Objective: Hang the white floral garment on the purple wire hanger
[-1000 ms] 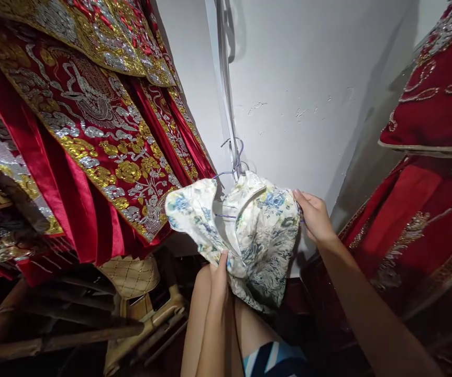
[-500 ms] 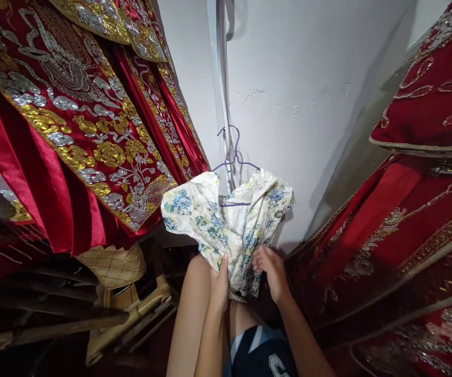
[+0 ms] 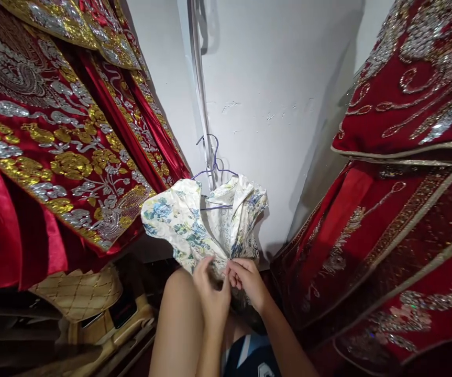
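A white garment (image 3: 194, 225) with blue and green flowers hangs on a thin purple hanger (image 3: 217, 157) against the wall, its front parted in a V. At the bottom of that V, my right hand (image 3: 247, 280) pinches the fabric edge between thumb and fingers. My left hand (image 3: 212, 290) is beside it on the garment's lower front, with thumb and fingers curved apart. The lower part of the garment is largely hidden behind my hands.
Red embroidered costumes hang at the left (image 3: 92, 157) and at the right (image 3: 398, 120). A wooden chair (image 3: 131, 319) with a quilted cream cushion (image 3: 80, 293) stands at lower left. Behind the garment is a pale wall (image 3: 265, 68) with a metal pole (image 3: 200, 78). My bare knee (image 3: 180, 309) is below.
My right hand has moved left and closed on the garment's front edge. My left hand has opened from its grip on the fabric. The view has shifted, so the garment appears further left.
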Motion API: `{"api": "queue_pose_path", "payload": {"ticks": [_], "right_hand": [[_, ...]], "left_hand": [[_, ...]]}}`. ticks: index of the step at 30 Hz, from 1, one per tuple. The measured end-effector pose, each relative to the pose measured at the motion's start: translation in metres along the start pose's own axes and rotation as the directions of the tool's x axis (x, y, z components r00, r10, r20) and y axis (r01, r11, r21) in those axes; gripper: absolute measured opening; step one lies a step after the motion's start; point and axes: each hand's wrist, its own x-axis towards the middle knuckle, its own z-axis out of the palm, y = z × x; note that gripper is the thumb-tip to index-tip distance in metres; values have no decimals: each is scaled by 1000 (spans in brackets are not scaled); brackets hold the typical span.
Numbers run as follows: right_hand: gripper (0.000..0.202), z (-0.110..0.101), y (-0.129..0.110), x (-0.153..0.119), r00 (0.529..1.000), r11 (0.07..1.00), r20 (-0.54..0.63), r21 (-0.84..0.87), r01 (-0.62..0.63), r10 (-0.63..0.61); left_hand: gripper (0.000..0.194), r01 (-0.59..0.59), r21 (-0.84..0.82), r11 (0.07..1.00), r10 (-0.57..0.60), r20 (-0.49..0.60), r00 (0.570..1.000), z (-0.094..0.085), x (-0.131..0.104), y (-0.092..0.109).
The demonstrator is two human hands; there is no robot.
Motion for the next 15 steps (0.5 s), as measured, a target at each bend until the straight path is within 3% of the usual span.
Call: {"api": "queue_pose_path", "payload": {"ticks": [2,3,6,8,10,13,15], "right_hand": [[41,1,0,0,1000,1000,23,-16,-13,13],[40,1,-1,1,1000,1000,19,-21,-18,18],[40,-4,-12,5,999,999,22,-31,-27,27],[39,-7,-23,11,998,999,54,-49,-22,25],[37,-8,-32,17,995,996,95,-86,-12,20],[37,-4,-30,18,991,994,127,-106,-15,29],[39,-2,-18,12,993,997,109,-60,-43,50]], "left_hand": [[9,92,-66,994,-71,268,961,8,0,1],[12,131,-74,989,-98,346,933,12,-1,0],[13,205,-62,977,-159,436,886,20,-6,-4],[8,265,-75,961,-207,441,874,22,-9,-4],[11,299,-120,946,-233,387,892,23,-9,-1],[24,241,-144,960,-194,279,940,23,-2,2],[13,193,-106,976,-157,277,948,21,3,0]]}}
